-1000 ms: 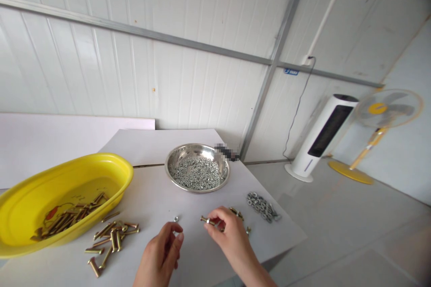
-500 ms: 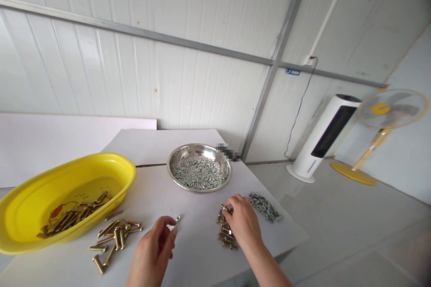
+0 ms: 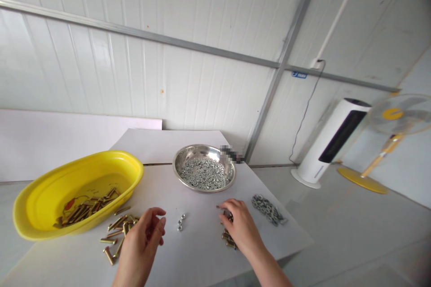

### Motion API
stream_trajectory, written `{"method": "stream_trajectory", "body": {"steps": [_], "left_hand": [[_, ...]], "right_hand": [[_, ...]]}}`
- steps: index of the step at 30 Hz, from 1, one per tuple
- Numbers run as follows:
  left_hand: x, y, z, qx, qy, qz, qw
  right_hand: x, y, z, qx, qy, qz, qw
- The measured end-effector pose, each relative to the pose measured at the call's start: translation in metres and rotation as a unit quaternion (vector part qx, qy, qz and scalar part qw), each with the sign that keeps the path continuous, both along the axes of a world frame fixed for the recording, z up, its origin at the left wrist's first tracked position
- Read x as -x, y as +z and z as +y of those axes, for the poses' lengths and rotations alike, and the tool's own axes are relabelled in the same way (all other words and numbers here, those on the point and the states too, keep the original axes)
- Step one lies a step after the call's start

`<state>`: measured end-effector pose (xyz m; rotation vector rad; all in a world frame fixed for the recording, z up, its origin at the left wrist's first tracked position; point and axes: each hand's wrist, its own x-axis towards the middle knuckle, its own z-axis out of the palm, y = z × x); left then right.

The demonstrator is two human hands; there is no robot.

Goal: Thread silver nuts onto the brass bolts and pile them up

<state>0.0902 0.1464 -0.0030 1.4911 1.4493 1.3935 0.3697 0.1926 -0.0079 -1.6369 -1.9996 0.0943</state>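
Observation:
My left hand (image 3: 142, 244) hangs open above the table, fingers curled, holding nothing I can see. It is nearest to a loose heap of brass bolts (image 3: 118, 232). To its right, a small cluster of steel nuts (image 3: 181, 222) lies on the white table (image 3: 188, 202). My right hand (image 3: 241, 224) is down on a small pile of brass bolts (image 3: 229, 238), which it partly hides. Its fingertips pinch a brass bolt (image 3: 224, 210) at the top of the pile.
A yellow plastic basin (image 3: 40, 206) holds more bolts. A steel bowl (image 3: 204, 167) full of nuts stands at the table's back. Steel washers (image 3: 268, 210) lie at the right. A white tower heater (image 3: 332, 143) and a yellow fan (image 3: 392, 116) stand on the floor beyond the table edge.
My left hand has moved left and no longer holds a nut; small nuts now lie on the table where it was. My right hand stays at the bolt pile. The view has shifted slightly.

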Motion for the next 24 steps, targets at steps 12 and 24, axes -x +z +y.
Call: {"method": "stream_trajectory", "body": {"steps": [12, 24], "left_hand": [[0.043, 0.023, -0.013, 0.013, 0.102, 0.009, 0.995], [0.1, 0.008, -0.021, 0.196, 0.048, 0.352, 0.914]], "right_hand": [[0.021, 0.0, -0.003, 0.0, 0.037, 0.029, 0.999], [0.095, -0.01, -0.022, 0.033, 0.098, 0.072, 0.992]]}}
